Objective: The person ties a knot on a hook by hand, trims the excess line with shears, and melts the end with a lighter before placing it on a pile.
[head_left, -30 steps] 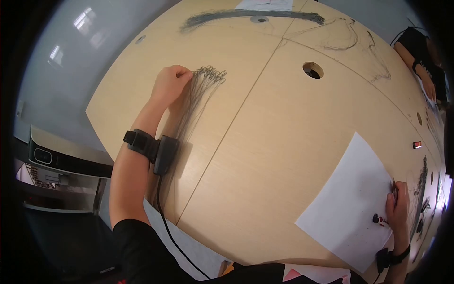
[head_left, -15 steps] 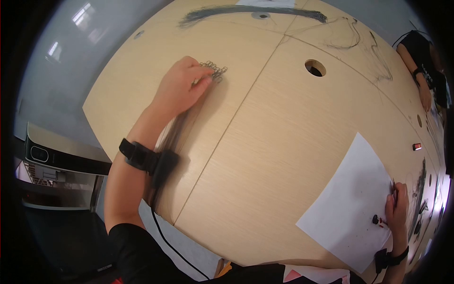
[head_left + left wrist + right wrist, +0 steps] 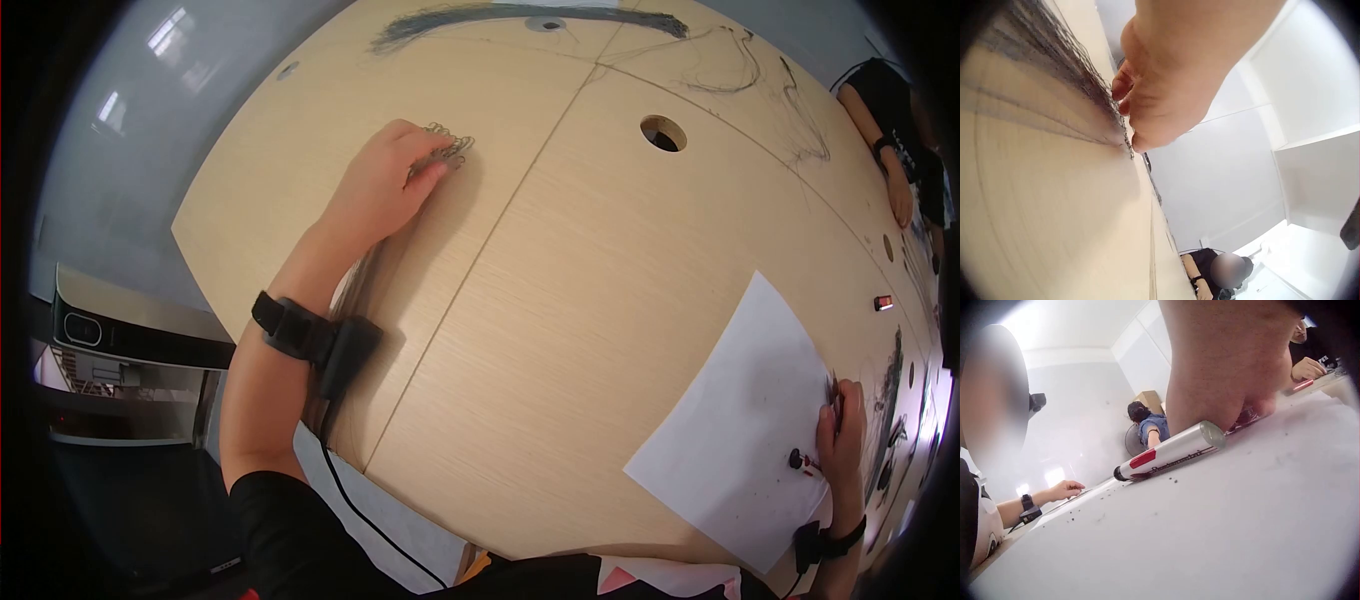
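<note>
a pale wooden worktop (image 3: 540, 350), crossed by dark seams, spreads beneath both arms. nearest, at its right, a white paper sheet (image 3: 725, 430) lies flat, with a silver tube (image 3: 1169, 453) marked in red resting on it, just beside the right hand (image 3: 845, 435). that hand's fingers are clamped on a thin dark object (image 3: 834, 390), too small to make out. farther up on the left, the wire bundle (image 3: 458, 148) lies on the worktop, and the left hand (image 3: 380, 180) reaches over it, thumb and fingers curled round its looped ends. beyond are a round hole (image 3: 663, 133) and, near the far edge, a long dark strand bundle (image 3: 640, 17). a person in black (image 3: 885, 120) sits at the far right.
</note>
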Demonstrator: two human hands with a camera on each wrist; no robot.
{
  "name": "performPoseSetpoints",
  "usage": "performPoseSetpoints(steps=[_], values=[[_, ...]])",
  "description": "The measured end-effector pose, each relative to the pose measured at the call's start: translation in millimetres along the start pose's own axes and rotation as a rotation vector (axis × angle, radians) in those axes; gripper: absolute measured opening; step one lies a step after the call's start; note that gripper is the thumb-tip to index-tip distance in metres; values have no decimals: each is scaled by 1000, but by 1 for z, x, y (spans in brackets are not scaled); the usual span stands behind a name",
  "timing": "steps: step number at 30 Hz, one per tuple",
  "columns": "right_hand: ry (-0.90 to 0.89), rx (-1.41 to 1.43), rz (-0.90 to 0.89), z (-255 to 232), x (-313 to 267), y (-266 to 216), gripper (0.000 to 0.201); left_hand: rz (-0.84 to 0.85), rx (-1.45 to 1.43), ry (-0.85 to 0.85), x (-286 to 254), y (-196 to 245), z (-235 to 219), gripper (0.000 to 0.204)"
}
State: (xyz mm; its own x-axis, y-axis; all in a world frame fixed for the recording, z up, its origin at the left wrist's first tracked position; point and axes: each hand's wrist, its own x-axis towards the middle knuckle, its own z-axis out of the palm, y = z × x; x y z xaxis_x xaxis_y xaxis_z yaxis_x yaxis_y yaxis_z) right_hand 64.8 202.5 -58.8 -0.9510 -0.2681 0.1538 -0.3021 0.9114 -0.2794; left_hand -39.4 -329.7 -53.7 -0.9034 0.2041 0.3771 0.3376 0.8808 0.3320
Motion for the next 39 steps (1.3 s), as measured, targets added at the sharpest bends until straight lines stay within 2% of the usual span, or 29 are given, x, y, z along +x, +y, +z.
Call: performPoseSetpoints(steps=[2,6,8,12,14,24,26,29,39], values=[[1,-1,-1,0,0,0,24,-103,-30,25,1,4,-4,18],[-25,-4,6,-1,0,1,24,-171,-42,53,0,2,-5,17],[-33,-13,-6,-1,0,3,25,-216,-16,-44,0,7,-10,15],[-36,-21,-8,-1,-1,4,25,-169,0,-84,-3,15,-9,13],[-33,-23,-13,-1,-1,4,25,-93,55,-86,-5,15,-6,14],[-38,-31,-24,-1,-1,5,25,-30,78,-99,-5,23,0,19],[-31,-28,-32,-1,-1,5,25,-142,-49,-69,-5,26,0,18],[-34,-23,-31,-2,-1,5,25,-206,-78,-80,-2,25,-3,15],[-2,7,1,-1,0,1,26,-262,33,-145,-1,26,-4,13]])
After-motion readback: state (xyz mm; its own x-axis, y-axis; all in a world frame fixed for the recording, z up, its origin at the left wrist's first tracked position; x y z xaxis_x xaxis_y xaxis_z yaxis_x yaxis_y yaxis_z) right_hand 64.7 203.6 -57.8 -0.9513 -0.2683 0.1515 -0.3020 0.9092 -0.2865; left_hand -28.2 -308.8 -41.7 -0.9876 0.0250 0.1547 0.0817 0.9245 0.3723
